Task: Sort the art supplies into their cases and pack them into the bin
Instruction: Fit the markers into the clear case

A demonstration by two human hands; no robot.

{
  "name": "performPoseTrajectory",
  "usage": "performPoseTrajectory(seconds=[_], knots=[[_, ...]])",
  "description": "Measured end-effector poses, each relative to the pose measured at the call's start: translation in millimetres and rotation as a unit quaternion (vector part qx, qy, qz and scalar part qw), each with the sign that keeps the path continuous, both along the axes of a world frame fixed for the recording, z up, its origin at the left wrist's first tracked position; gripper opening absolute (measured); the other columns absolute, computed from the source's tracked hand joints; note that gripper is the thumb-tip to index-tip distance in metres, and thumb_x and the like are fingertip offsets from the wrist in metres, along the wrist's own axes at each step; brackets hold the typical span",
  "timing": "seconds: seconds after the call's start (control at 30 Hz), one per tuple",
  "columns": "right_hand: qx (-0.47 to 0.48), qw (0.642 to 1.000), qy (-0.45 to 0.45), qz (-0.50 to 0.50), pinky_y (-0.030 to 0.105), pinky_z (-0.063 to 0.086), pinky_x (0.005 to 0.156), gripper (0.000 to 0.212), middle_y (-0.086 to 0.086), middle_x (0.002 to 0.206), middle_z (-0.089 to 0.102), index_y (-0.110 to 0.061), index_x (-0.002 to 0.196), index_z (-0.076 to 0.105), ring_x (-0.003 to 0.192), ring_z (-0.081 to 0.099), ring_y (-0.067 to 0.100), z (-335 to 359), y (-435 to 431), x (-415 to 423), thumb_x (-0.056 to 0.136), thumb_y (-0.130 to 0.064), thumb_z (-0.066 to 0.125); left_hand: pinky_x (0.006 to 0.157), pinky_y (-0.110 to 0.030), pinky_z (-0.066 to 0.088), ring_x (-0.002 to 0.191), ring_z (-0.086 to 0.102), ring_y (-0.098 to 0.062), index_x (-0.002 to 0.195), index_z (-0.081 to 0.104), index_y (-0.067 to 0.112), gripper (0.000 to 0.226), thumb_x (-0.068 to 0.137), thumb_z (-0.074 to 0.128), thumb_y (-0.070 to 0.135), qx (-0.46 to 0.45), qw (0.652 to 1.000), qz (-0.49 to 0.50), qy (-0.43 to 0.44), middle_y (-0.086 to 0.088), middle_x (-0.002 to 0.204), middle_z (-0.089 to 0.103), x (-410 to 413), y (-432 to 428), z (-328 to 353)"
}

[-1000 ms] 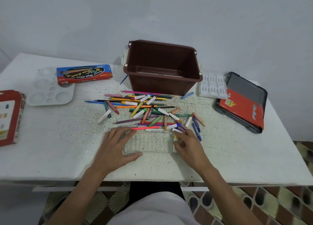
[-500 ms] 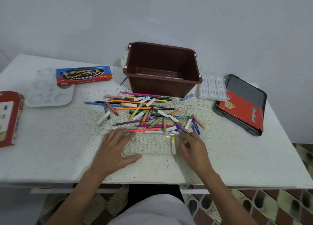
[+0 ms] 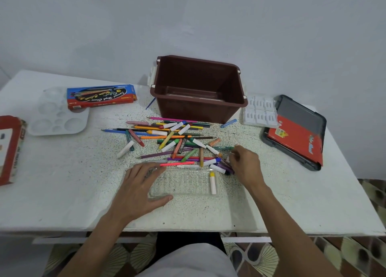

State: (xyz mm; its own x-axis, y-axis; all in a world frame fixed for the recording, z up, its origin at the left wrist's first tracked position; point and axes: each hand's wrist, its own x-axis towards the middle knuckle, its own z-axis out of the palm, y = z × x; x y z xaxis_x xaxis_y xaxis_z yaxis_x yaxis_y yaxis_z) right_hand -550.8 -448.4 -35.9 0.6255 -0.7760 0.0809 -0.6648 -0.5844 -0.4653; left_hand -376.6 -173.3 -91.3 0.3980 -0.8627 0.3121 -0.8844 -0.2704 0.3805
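Note:
A pile of markers, crayons and pencils (image 3: 177,141) lies mid-table in front of the empty brown bin (image 3: 198,112). Just below the pile sits a clear plastic tray (image 3: 183,186) with one yellow-capped white marker (image 3: 212,182) lying in its right end. My left hand (image 3: 140,188) rests on the tray's left end, fingers spread and thumb at its near edge. My right hand (image 3: 245,165) is at the pile's right edge with its fingers curled. A white marker end shows between thumb and fingers.
A blue and red pencil box (image 3: 101,96) and a white paint palette (image 3: 56,113) lie at the back left. A red box (image 3: 10,149) sits at the left edge. At the right are a white moulded insert (image 3: 260,113) and a grey case with a red card (image 3: 296,132).
My right hand let go of the yellow-capped marker in the tray and moved up to the right edge of the pile. The left hand stayed on the tray.

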Motion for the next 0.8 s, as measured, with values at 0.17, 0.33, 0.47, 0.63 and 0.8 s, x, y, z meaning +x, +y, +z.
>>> performPoseTrajectory(seconds=[0.17, 0.33, 0.47, 0.63, 0.8], knots=[[0.008, 0.999, 0.034, -0.034, 0.031, 0.038, 0.058, 0.011, 0.014, 0.082, 0.064, -0.002, 0.094, 0.061, 0.072, 0.057, 0.028, -0.2, 3.2, 16.5, 0.093, -0.013, 0.059, 0.098, -0.039, 0.039, 0.121, 0.046, -0.019, 0.134, 0.057, 0.022, 0.077, 0.08, 0.056, 0.075, -0.005, 1.0, 0.001, 0.001, 0.005, 0.133, 0.05, -1.0, -0.2, 0.1], [0.035, 0.996, 0.003, -0.076, 0.033, 0.032, 0.052, 0.01, 0.014, 0.082, 0.058, -0.004, 0.096, 0.048, 0.07, 0.052, 0.029, -1.5, 4.6, 22.1, 0.091, -0.005, 0.056, 0.098, -0.038, 0.038, 0.121, 0.046, -0.018, 0.134, 0.057, 0.023, 0.076, 0.079, 0.058, 0.074, -0.008, 1.0, 0.0, 0.006, 0.006, 0.133, 0.05, -1.2, 0.0, 0.0], [0.047, 0.991, -0.054, -0.109, 0.032, 0.031, 0.053, 0.021, 0.015, 0.083, 0.062, -0.006, 0.11, 0.046, 0.071, 0.055, 0.03, -2.0, -3.0, 18.9, 0.091, -0.008, 0.056, 0.098, -0.037, 0.037, 0.12, 0.047, -0.018, 0.134, 0.057, 0.022, 0.075, 0.08, 0.058, 0.074, -0.011, 1.0, -0.001, 0.007, 0.006, 0.132, 0.05, -1.2, 0.3, -0.3], [0.121, 0.978, -0.134, -0.106, 0.032, 0.053, 0.064, 0.027, 0.002, 0.074, 0.066, -0.017, 0.125, 0.053, 0.071, 0.066, 0.019, 18.6, 0.9, 7.2, 0.098, -0.019, 0.056, 0.098, -0.037, 0.037, 0.12, 0.048, -0.019, 0.134, 0.057, 0.022, 0.076, 0.08, 0.056, 0.075, -0.004, 1.0, -0.001, 0.008, 0.005, 0.131, 0.052, -0.4, 0.2, -0.8], [0.213, 0.968, -0.135, -0.007, 0.015, 0.048, 0.055, 0.027, 0.001, 0.076, 0.067, -0.025, 0.112, 0.055, 0.065, 0.065, 0.004, 24.6, 29.7, -6.7, 0.091, -0.01, 0.066, 0.099, -0.037, 0.037, 0.12, 0.048, -0.019, 0.135, 0.057, 0.022, 0.076, 0.08, 0.057, 0.075, -0.007, 1.0, -0.003, 0.009, 0.004, 0.131, 0.052, -0.1, 1.0, -1.1]])
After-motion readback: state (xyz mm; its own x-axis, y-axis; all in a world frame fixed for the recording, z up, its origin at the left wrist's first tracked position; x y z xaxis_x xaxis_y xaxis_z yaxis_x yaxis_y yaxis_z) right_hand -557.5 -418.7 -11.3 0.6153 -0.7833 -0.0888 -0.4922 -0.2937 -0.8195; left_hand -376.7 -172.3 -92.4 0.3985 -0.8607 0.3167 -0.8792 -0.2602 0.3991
